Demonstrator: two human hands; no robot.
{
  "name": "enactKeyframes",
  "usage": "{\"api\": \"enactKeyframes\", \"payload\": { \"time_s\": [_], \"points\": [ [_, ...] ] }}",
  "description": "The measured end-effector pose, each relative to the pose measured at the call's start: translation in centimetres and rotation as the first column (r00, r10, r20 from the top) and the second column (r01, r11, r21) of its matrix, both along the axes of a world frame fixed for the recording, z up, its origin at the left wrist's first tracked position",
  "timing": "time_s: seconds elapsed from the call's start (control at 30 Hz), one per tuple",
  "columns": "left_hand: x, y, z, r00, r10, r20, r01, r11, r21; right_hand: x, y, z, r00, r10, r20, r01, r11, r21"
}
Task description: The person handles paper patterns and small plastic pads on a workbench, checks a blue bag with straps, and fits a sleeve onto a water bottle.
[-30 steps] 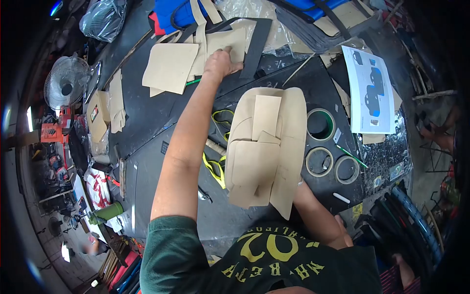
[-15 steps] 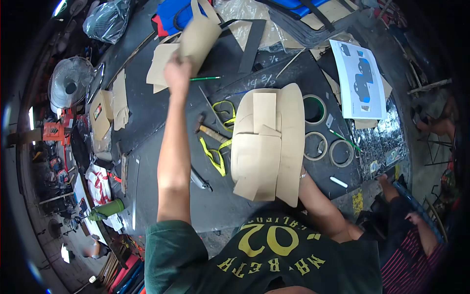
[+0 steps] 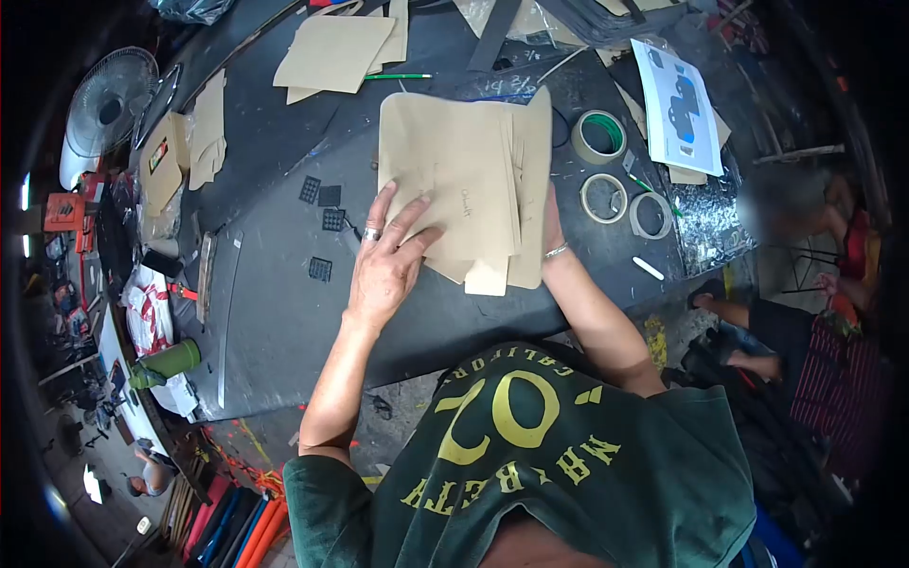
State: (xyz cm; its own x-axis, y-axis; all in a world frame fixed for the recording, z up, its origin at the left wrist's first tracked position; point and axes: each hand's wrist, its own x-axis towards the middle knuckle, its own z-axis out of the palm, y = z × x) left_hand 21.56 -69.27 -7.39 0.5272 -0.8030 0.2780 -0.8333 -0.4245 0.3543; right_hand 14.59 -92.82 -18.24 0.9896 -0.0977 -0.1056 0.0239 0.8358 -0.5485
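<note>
A stack of tan cardboard pieces (image 3: pixel 454 161), with faint handwriting on its top sheet, is in front of me over the dark table. My left hand (image 3: pixel 383 270) lies on its lower left part, fingers spread over the sheets, with a ring on one finger. At the right edge, my right hand (image 3: pixel 555 237) holds the stack; its fingers are mostly hidden behind the cardboard. A narrower tan strip (image 3: pixel 487 276) pokes out at the lower edge. Left of the stack lie several small black gridded squares (image 3: pixel 332 220).
More cardboard sheets (image 3: pixel 333 52) and a green pencil (image 3: pixel 402 77) lie at the back. Rolls of tape (image 3: pixel 598 135), a white marker (image 3: pixel 649 268) and a printed sheet (image 3: pixel 680 114) are at the right. A fan (image 3: pixel 112 99) stands left; another person (image 3: pixel 838 379) is at far right.
My left hand has let go of a cardboard sheet at the back left and come to the stack. The stack has turned and now covers where the hammer and yellow tape measure were. The view has shifted.
</note>
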Motion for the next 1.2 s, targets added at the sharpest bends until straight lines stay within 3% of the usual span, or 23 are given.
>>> {"api": "enactKeyframes", "payload": {
  "time_s": [0.1, 0.2, 0.23, 0.3, 0.4, 0.43, 0.53, 0.57, 0.6, 0.63, 0.67, 0.73, 0.8, 0.83, 0.9, 0.97, 1.07, 1.17, 1.2],
  "points": [
    [-0.4, 1.4, 0.4, 0.996, -0.049, -0.078, 0.047, 0.999, -0.026, -0.6, 0.6, -1.8, 0.99, 0.141, 0.008, -0.134, 0.92, 0.369],
    [-0.1, 2.1, 0.6, 0.988, -0.08, -0.134, 0.074, 0.996, -0.047, -0.7, 1.6, -1.9, 0.989, 0.075, -0.124, -0.027, 0.936, 0.35],
    [-0.1, 2.0, 0.6, 0.987, -0.071, -0.146, 0.06, 0.995, -0.078, -0.7, 1.2, -1.8, 0.99, 0.121, -0.066, -0.083, 0.905, 0.417],
    [0.3, 2.0, 0.2, 0.983, -0.101, -0.154, 0.092, 0.993, -0.068, -0.8, 0.8, -2.5, 0.978, 0.164, -0.128, -0.112, 0.933, 0.343],
    [0.3, 0.7, 1.3, 0.821, -0.122, -0.558, 0.059, 0.99, -0.13, -0.3, -0.3, -1.3, 0.978, 0.14, -0.155, -0.1, 0.965, 0.242],
    [0.5, 0.1, 1.5, 0.813, -0.181, -0.553, 0.11, 0.981, -0.159, -0.2, -0.9, -1.0, 0.98, 0.119, -0.162, -0.083, 0.973, 0.213],
    [2.7, -0.9, 2.9, 0.768, -0.186, -0.613, -0.03, 0.946, -0.324, 0.6, -3.8, -1.8, 0.979, 0.118, -0.169, -0.093, 0.984, 0.15],
    [3.6, -1.6, 3.2, 0.646, -0.189, -0.74, -0.24, 0.869, -0.432, 0.8, -4.6, -1.5, 0.982, 0.099, -0.159, -0.085, 0.992, 0.097],
    [5.1, -2.7, 2.7, 0.645, -0.103, -0.757, -0.397, 0.801, -0.447, 1.0, -5.4, -1.0, 0.986, 0.081, -0.149, -0.076, 0.996, 0.042],
    [7.5, -3.1, 1.2, 0.721, 0.08, -0.688, -0.441, 0.819, -0.366, 1.0, -6.4, -0.2, 0.984, 0.083, -0.159, -0.085, 0.996, -0.006],
    [9.5, -4.5, 0.1, 0.72, 0.282, -0.634, -0.535, 0.808, -0.248, 1.2, -7.1, 1.2, 0.985, 0.026, -0.17, -0.045, 0.993, -0.109],
    [13.9, -6.7, -4.1, 0.66, 0.382, -0.647, -0.559, 0.825, -0.084, 1.3, -8.4, 4.3, 0.98, -0.101, -0.171, 0.044, 0.95, -0.309],
    [16.9, -11.0, -6.7, 0.747, 0.263, -0.61, -0.445, 0.88, -0.166, 1.1, -10.3, 5.8, 0.961, -0.217, -0.17, 0.13, 0.902, -0.413],
    [18.3, -13.5, -7.1, 0.783, 0.307, -0.541, -0.414, 0.906, -0.085, 0.8, -11.5, 6.4, 0.946, -0.278, -0.168, 0.172, 0.868, -0.466],
    [20.1, -18.8, -7.9, 0.797, 0.318, -0.514, -0.419, 0.904, -0.09, 0.1, -14.1, 7.1, 0.922, -0.344, -0.179, 0.194, 0.81, -0.553],
    [23.9, -23.4, -13.2, 0.911, 0.286, -0.297, -0.354, 0.911, -0.21, -0.3, -16.9, 7.6, 0.903, -0.372, -0.214, 0.177, 0.777, -0.604],
    [26.2, -29.3, -16.0, 0.904, 0.426, 0.042, -0.401, 0.878, -0.261, -0.3, -20.2, 8.2, 0.887, -0.353, -0.297, 0.111, 0.788, -0.605],
    [27.1, -31.6, -16.7, 0.863, 0.505, -0.013, -0.503, 0.856, -0.119, 1.7, -22.0, 8.3, 0.894, -0.298, -0.335, 0.058, 0.817, -0.573],
    [28.1, -31.5, -16.7, 0.874, 0.471, -0.118, -0.482, 0.872, -0.089, 3.1, -22.2, 8.0, 0.911, -0.271, -0.31, 0.032, 0.797, -0.603]
  ]
}}
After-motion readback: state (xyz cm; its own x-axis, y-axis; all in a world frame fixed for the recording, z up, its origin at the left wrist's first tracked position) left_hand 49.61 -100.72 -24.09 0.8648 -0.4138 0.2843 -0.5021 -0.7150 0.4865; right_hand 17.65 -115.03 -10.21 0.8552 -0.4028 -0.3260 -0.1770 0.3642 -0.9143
